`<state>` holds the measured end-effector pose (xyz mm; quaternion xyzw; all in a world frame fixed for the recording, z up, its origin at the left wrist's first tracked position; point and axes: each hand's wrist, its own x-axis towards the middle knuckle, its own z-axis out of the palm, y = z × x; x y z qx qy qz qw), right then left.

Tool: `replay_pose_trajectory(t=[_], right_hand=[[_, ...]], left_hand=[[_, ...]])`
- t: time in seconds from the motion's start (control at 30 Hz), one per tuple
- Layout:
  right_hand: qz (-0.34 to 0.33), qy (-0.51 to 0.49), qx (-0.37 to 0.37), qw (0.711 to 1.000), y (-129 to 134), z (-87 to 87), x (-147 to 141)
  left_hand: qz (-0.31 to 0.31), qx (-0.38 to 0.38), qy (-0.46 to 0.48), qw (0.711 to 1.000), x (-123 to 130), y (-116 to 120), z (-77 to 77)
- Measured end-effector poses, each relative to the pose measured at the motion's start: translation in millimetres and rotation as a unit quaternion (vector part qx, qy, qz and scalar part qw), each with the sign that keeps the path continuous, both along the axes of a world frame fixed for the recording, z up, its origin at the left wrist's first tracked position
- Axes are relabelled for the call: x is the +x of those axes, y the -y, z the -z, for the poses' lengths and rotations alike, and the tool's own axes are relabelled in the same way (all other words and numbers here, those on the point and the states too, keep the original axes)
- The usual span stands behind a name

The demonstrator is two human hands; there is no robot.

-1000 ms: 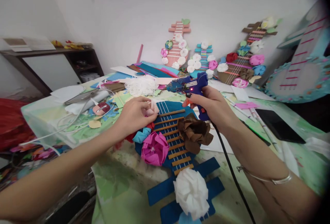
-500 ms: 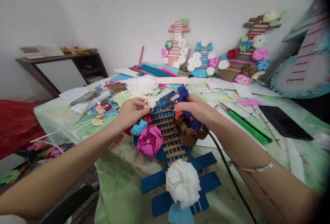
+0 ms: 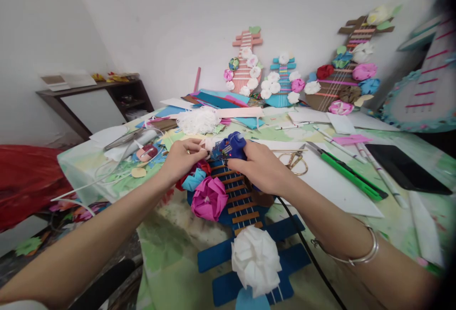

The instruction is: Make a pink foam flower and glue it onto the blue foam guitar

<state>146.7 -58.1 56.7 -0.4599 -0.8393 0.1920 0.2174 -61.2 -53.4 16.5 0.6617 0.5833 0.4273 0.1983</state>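
My right hand [image 3: 258,165] is wrapped round a blue hot glue gun [image 3: 231,146], its nozzle end pointing left. A black cord [image 3: 302,243] runs from below that hand toward the front edge. In my left hand [image 3: 185,158], thumb and fingers pinch a pale pink paper flower [image 3: 202,143], partly hidden, close by the nozzle. Beneath both hands lies a blue cardboard lute [image 3: 223,286] with orange-brown frets and white strings. Attached to it are a magenta paper flower [image 3: 209,198], a light blue one [image 3: 193,180], a red one partly covered, and a large white flower [image 3: 255,260].
Several decorated lutes lean on the wall, among them a brown one [image 3: 331,91]. Gold scissors [image 3: 295,160], a green cutter [image 3: 351,174] and a black phone [image 3: 408,167] lie to the right. White string [image 3: 199,120] is heaped behind my hands.
My right hand has moved left with the glue gun, bringing its nozzle close to the pink flower. The gold scissors have come into view. The left hand still pinches the flower.
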Motion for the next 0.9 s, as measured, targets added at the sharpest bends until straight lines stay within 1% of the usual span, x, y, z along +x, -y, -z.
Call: replay_pose_trajectory(t=[0.2,0.47,0.7,0.9], right_hand=[[-0.017,0.018,0.039,0.999,1,4.4,-2],[-0.019,0.029,0.055,0.998,1,6.8,-3],[-0.026,0.049,0.08,0.995,2,9.5,-4],[-0.021,0.068,0.096,0.993,2,11.1,-5]], left_hand=[[-0.002,-0.001,0.01,1.0,-1,0,0.5],[-0.019,-0.008,0.033,0.999,2,0,-0.7],[0.001,-0.009,0.078,0.997,0,-3,2.6],[0.01,-0.009,0.087,0.996,-2,-4,4.0]])
